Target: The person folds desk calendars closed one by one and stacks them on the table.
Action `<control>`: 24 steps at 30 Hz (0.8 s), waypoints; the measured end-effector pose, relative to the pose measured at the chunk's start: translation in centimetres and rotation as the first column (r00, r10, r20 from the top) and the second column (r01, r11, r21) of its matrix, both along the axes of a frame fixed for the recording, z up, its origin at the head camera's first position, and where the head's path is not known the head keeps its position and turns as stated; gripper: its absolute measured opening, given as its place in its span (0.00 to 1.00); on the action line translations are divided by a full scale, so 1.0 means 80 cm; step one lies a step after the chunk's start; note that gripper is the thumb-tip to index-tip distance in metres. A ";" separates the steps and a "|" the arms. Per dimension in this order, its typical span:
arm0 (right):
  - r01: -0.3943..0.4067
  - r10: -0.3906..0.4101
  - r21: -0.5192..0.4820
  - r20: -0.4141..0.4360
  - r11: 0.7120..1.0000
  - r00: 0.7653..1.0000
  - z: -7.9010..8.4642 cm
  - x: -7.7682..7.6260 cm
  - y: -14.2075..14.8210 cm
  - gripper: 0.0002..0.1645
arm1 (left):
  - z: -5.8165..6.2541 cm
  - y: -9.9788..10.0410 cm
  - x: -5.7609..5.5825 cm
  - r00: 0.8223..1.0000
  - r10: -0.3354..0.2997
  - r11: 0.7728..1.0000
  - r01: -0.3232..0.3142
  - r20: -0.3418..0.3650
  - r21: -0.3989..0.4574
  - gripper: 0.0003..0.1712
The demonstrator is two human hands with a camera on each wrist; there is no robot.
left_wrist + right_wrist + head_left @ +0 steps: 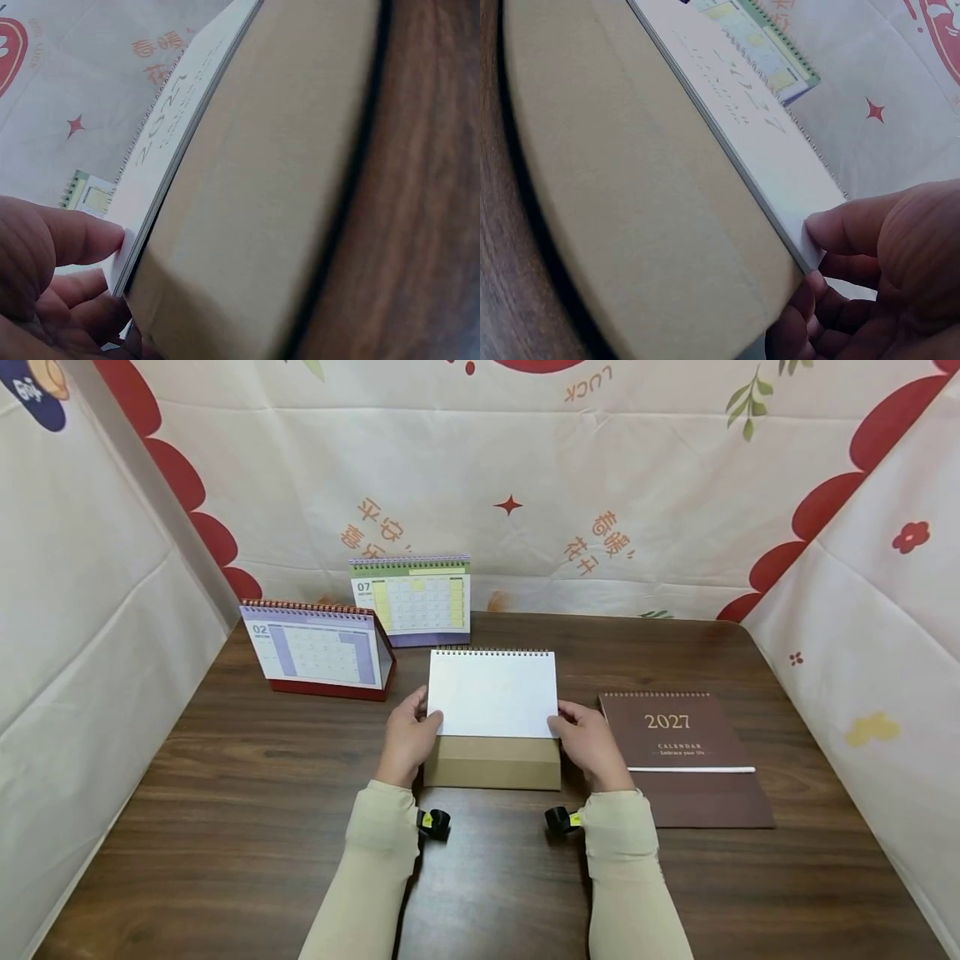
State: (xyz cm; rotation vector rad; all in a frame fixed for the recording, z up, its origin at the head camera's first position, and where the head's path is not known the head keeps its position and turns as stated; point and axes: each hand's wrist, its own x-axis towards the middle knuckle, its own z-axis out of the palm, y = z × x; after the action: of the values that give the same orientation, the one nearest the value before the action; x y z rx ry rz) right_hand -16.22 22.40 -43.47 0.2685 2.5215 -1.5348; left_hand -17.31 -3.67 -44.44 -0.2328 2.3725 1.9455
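A desk calendar [491, 693] with a white cover and a tan cardboard base [492, 763] stands mid-table, its spiral binding along the top. My left hand [408, 735] pinches its left edge, thumb on the cover. On the opposite edge my right hand [592, 742] pinches it the same way. Both wrist views show the thumbs pressing the white cover [161, 135] near its lower corners, with faint "2027" lettering on it. The base [652, 180] slopes out below the pages. Some fingers are hidden behind the calendar.
At the back left stand a red-based calendar [315, 647] showing 02 and a green-and-purple calendar [412, 602] showing 07. A brown 2027 calendar [678, 735] lies to the right, a white strip across it. Printed cloth [510, 460] hangs around the wooden table [225, 827].
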 end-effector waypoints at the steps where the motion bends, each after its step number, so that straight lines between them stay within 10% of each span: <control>1: -0.001 0.001 0.001 -0.007 1.000 1.000 -0.001 -0.001 0.000 0.30 | -0.001 0.001 0.000 1.000 -0.001 1.000 0.001 -0.002 -0.008 0.33; 24: 0.032 -0.031 0.038 -0.024 0.999 0.999 -0.013 -0.005 0.000 0.27 | -0.012 0.002 -0.006 0.999 0.003 0.999 -0.006 -0.046 -0.050 0.22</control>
State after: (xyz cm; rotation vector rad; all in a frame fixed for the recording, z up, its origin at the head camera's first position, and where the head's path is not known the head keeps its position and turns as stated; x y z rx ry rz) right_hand -16.59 22.39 -44.48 0.2988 2.5797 -1.5107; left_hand -17.80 -3.51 -45.43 -0.1980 2.4535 1.9162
